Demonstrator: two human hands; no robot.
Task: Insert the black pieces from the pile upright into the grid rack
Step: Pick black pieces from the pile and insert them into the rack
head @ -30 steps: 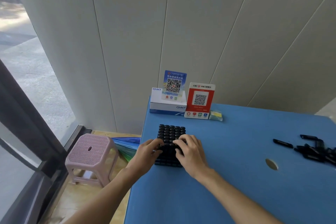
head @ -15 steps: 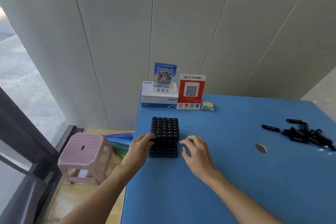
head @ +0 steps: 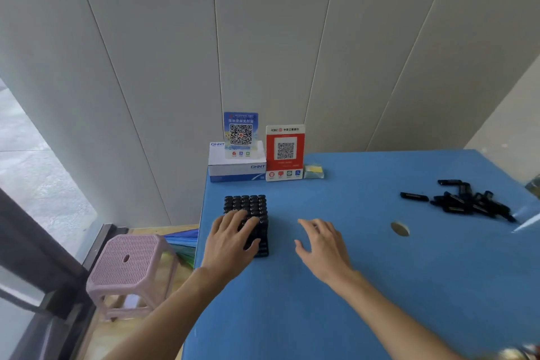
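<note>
The rack [head: 246, 213] is seen near the left edge of the blue table [head: 365, 286], a little way in front of the white box [head: 237, 165] and the two signs with square codes, a blue sign [head: 240, 134] and a red sign [head: 285, 152]. Its far rows are seen to be filled with black pieces standing upright, packed side by side. The near rows are covered by the left hand [head: 230, 238], so it cannot be told whether every hole is full. The left hand is laid flat on top of the rack, with the fingers straight and a little spread and the thumb at the rack's near right side. Nothing is pinched by it. The right hand [head: 323, 245] is held just right of the rack, over the bare table, not touching the rack. Its fingers are relaxed and a little apart, and nothing is held in it. A pile of black pieces [head: 467, 203] is left far over on the right side of the table, lying flat and mixed up, with one piece [head: 414, 196] lying by itself just left of the pile. So a big part of the job looks done, but more is left, since those pieces are not yet in the rack. A round hole [head: 399, 228] is seen in the table between the right hand and the pile.
</note>
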